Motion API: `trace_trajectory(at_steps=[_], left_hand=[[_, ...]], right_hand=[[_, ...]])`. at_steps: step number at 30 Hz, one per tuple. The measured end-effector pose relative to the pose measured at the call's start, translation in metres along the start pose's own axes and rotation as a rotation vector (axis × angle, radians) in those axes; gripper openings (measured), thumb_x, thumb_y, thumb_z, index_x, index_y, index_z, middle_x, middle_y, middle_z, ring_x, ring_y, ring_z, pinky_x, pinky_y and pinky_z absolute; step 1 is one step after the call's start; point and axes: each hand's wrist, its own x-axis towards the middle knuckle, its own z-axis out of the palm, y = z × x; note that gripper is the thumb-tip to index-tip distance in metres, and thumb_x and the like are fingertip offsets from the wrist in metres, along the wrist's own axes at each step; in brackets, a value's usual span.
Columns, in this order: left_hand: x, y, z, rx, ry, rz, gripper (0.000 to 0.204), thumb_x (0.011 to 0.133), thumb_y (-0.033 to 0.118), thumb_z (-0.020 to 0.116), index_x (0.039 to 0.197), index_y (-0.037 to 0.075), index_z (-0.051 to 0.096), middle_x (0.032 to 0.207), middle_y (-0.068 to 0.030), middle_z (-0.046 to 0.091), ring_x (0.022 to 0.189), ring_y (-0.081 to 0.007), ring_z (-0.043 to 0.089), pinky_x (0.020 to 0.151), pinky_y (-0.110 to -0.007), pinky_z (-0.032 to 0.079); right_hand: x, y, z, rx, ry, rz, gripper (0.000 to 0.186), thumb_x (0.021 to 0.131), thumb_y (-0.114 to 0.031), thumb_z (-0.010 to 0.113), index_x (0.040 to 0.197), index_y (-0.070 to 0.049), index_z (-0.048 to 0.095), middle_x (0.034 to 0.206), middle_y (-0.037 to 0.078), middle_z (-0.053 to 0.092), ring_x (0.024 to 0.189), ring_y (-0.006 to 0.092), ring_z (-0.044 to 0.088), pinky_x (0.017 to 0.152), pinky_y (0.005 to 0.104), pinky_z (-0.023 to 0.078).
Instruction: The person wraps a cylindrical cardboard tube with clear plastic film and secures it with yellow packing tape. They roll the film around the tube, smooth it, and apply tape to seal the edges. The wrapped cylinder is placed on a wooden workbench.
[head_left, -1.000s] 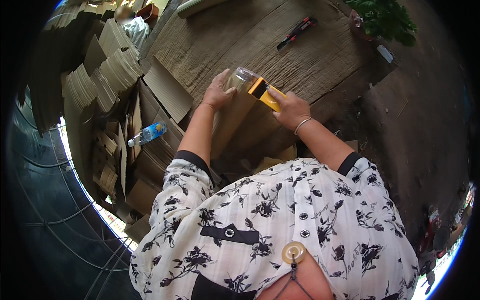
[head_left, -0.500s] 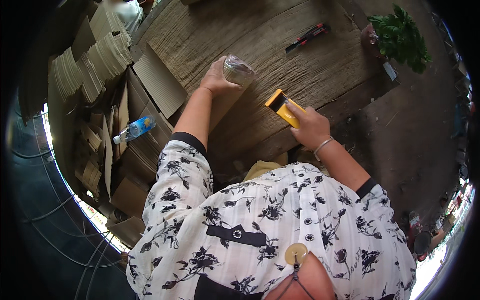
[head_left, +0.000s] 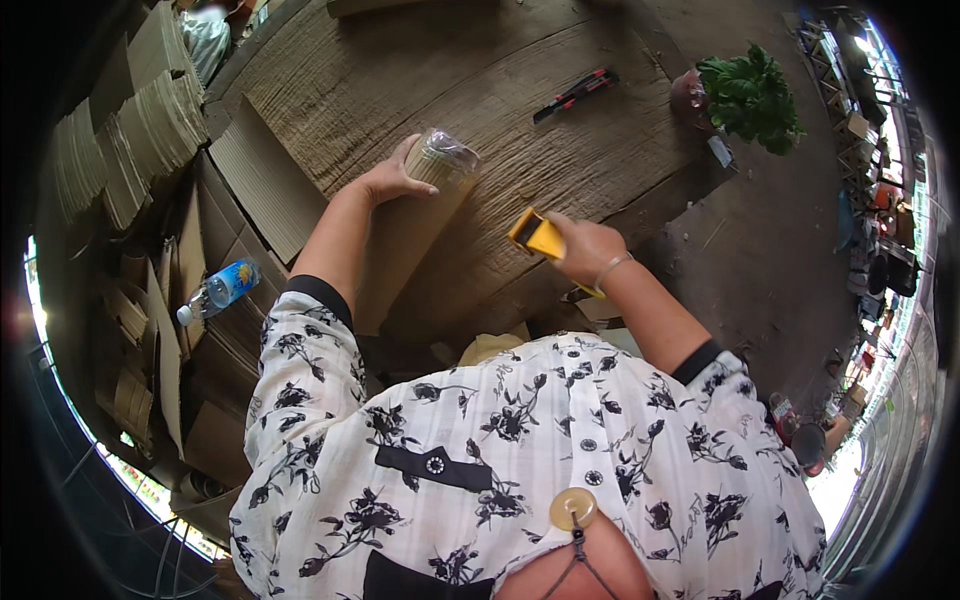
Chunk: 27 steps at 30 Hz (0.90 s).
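Now that the yellow hand tool [head_left: 540,235] has come away from the long brown bundle [head_left: 410,240], I've got a clear gap between them: right hand [head_left: 590,250] gripping the tool, slightly blurred; left hand [head_left: 398,178] holding the bundle's far end, beside its clear plastic wrap [head_left: 448,148]. Bundle's against the wooden tabletop [head_left: 530,160], left of the tool; I'd judge work on that end paused, bundle steadied.

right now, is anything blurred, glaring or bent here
All in the head view: right hand and yellow tool look slightly blurred; clear plastic wrap glints; the bright lower-right strip is washed out; fisheye bends edges toward the black rim.
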Motion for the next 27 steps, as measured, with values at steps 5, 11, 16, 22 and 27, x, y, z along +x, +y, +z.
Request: trace_trajectory(at_steps=[5,11,16,22,27], left_hand=[[-0.026,0.017,0.046,0.044,0.162,0.074,0.131,0.057,0.039,0.098,0.162,0.008,0.027,0.149,-0.0197,0.054,0.141,-0.0323,0.051,0.119,-0.039,0.039],[-0.044,0.102,0.143,0.492,0.173,-0.017,0.117,0.058,0.042,0.094,0.156,0.012,0.037,0.147,-0.0193,0.054,0.137,-0.038,0.051,0.115,-0.045,0.043],[-0.016,0.181,0.248,0.733,0.124,0.211,0.109,0.062,0.044,0.091,0.154,0.014,0.04,0.15,-0.0167,0.051,0.141,-0.0357,0.046,0.117,-0.045,0.039],[-0.02,0.2,0.281,0.911,0.198,0.3,0.106,0.064,0.049,0.09,0.152,0.015,0.043,0.155,-0.0135,0.044,0.148,-0.0346,0.036,0.121,-0.055,0.025],[-0.033,0.189,0.299,1.017,0.255,0.143,0.117,0.06,0.05,0.092,0.157,0.014,0.037,0.159,-0.0129,0.041,0.15,-0.0347,0.033,0.124,-0.055,0.021]], right_hand=[[-0.087,0.079,0.042,0.052,-0.012,0.126,0.072,0.079,-0.034,0.074,0.147,-0.024,0.053,0.115,0.02,0.071,0.108,0.0389,0.068,0.091,0.0472,0.055],[-0.105,0.156,0.059,0.206,0.176,0.109,0.077,0.077,-0.037,0.075,0.15,-0.027,0.053,0.118,0.02,0.069,0.11,0.0371,0.067,0.094,0.0469,0.054],[-0.107,0.225,0.032,0.304,0.52,0.033,0.061,0.078,-0.034,0.076,0.138,-0.028,0.066,0.106,0.015,0.067,0.102,0.0345,0.068,0.09,0.0429,0.055],[-0.101,0.258,-0.019,0.372,0.67,-0.237,0.047,0.081,-0.026,0.075,0.128,-0.025,0.073,0.102,0.013,0.065,0.098,0.0324,0.067,0.088,0.0415,0.054],[-0.109,0.196,-0.071,0.171,0.506,-0.532,0.043,0.083,-0.024,0.076,0.126,-0.026,0.072,0.102,0.012,0.066,0.098,0.0316,0.068,0.085,0.0421,0.055]])
